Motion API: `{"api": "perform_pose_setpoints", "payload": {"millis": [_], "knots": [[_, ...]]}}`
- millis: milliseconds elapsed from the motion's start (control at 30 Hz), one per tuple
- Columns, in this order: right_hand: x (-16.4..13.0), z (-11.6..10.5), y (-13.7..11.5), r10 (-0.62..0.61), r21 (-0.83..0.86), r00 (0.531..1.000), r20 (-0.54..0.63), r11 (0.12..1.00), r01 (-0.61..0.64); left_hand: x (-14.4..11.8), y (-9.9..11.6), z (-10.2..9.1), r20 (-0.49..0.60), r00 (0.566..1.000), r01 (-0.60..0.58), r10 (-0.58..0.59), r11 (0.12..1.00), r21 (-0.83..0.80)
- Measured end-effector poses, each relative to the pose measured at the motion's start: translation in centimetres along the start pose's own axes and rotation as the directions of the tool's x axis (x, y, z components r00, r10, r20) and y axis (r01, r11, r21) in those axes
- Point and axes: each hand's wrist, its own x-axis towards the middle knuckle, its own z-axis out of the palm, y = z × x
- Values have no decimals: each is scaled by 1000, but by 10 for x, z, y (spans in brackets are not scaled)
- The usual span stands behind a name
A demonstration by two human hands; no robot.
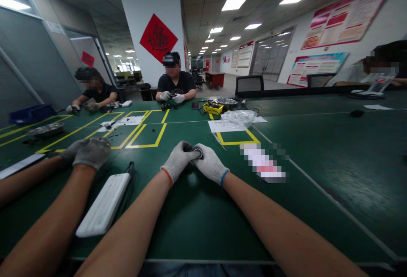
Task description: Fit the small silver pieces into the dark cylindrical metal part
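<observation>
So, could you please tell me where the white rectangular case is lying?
The white rectangular case lies on the green table, left of the person's left hand, beside a co-worker's forearm.

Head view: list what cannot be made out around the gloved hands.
- Small ring part: mostly covered by left hand and right hand; too small to identify.
- Pixelated patch: blurred out on the table.
- White case: its far end hides a dark object.

My gloved fingers [190,152] cover most of the small dark ring [199,154]. A pixelated patch [263,163] blurs something lying on the surface [197,222]. The bottom edge crops my forearms.
</observation>
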Motion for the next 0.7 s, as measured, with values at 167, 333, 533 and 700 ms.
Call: {"api": "perform_pose_setpoints", "payload": {"millis": [167, 333, 533, 700], "knots": [[-1, -1, -2, 6, -6, 1000, 3, 1000, -6, 2, -5, -2, 58, 998, 18, -15, 999, -42], [-2, -1, -4, 3, -12, 1000, -3, 1000, -3, 2, -8, -1, 85, 996, 32, -18, 986, -165], [-2, 0, -7, 38, -36, 999, 8, 999, -38, -1, -6, 0, 105, 993, 79, -52, 960, -270], [-2, 0, -7, 47, -40, 999, -7, 998, -47, 0, -6, 0, 44, 999, 6, 3, 979, -202]]}}
